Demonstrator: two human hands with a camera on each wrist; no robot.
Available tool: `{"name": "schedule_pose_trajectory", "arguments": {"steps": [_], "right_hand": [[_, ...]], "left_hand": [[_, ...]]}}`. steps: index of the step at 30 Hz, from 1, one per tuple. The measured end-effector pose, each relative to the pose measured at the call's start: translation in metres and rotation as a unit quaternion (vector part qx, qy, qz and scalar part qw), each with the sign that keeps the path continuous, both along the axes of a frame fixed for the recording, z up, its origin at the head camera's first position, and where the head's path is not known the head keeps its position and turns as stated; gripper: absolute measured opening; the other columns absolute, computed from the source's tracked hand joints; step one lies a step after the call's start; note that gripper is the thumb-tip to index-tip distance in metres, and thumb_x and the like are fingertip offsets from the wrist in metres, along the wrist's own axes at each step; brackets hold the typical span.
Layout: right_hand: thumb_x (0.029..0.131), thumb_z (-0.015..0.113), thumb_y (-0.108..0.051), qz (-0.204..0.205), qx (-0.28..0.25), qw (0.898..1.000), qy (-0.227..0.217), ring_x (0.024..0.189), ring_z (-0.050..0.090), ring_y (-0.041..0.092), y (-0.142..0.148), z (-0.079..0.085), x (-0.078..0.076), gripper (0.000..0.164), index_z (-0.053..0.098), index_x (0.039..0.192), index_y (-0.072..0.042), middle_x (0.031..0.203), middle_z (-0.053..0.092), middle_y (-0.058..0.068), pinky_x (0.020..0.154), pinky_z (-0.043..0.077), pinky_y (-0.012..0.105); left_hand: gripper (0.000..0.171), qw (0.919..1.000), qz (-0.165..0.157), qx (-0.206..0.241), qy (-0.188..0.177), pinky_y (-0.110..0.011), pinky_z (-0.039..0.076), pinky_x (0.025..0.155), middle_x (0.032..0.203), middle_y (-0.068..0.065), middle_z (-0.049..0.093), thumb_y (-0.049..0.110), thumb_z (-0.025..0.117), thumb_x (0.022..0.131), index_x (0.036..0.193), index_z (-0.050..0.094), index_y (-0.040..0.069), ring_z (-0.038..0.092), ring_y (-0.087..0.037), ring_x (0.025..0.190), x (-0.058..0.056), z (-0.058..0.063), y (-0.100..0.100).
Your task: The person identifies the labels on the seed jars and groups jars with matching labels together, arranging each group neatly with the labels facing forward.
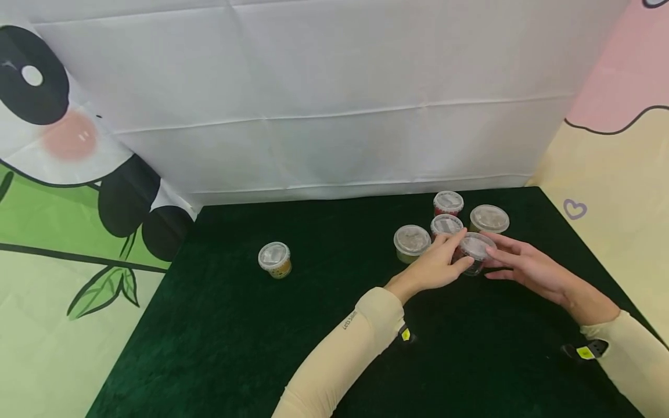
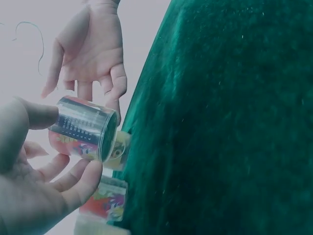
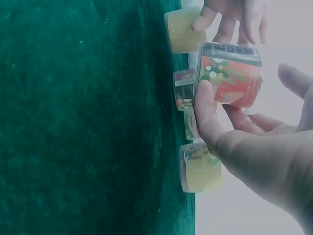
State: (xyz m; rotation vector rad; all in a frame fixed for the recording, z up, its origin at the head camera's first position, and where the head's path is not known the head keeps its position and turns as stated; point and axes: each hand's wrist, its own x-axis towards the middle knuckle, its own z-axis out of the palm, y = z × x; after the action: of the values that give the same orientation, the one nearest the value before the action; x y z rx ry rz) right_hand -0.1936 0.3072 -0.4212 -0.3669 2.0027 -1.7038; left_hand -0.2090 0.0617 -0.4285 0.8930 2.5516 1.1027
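Note:
My left hand [image 1: 431,270] holds a small clear plastic tub with a lid [image 1: 477,246], its thumb and fingers about the side. The tub's red and dark printed label [image 3: 230,76] shows in the right wrist view. From the other side, my right hand [image 1: 538,273] reaches to the same tub. Its fingers lie along the wall, while the thumb stands apart in the right wrist view. Close around are a wider lidded tub [image 1: 412,242], a second wide one [image 1: 489,219], and two red-labelled tubs [image 1: 448,203], the nearer [image 1: 446,224] partly hidden by my left fingers.
One lidded tub with yellow contents or label [image 1: 274,260] stands alone at the left of the dark green cloth-covered table [image 1: 235,348]. A white cloth backdrop [image 1: 324,116] rises behind the table. Printed panels [image 1: 617,191] flank it on both sides.

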Motion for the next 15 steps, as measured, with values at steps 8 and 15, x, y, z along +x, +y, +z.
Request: {"name": "schedule_pose_trajectory", "arguments": {"steps": [8,15], "right_hand": [[0.111,0.040,-0.026,0.016,0.018,0.999,0.027,0.117,0.058,0.022,-0.020,0.012,-0.004,0.063,0.009,0.163,-0.006,0.138,0.049,0.010,0.095,0.054,0.035],[0.112,0.040,-0.032,0.020,0.044,0.998,0.051,0.119,0.055,0.027,-0.043,0.020,-0.010,0.062,0.013,0.164,-0.012,0.144,0.044,0.022,0.095,0.053,0.033]], "left_hand": [[0.067,0.9988,-0.014,0.043,-0.021,-0.023,0.047,0.094,0.138,-0.009,0.040,0.041,0.049,0.107,0.162,0.024,0.012,0.048,-0.014,0.110,-0.002,0.017,-0.025],[0.067,0.9988,-0.012,0.043,-0.020,-0.023,0.048,0.094,0.138,-0.011,0.040,0.039,0.049,0.108,0.162,0.022,0.011,0.050,-0.018,0.113,-0.004,0.032,-0.049]]}}
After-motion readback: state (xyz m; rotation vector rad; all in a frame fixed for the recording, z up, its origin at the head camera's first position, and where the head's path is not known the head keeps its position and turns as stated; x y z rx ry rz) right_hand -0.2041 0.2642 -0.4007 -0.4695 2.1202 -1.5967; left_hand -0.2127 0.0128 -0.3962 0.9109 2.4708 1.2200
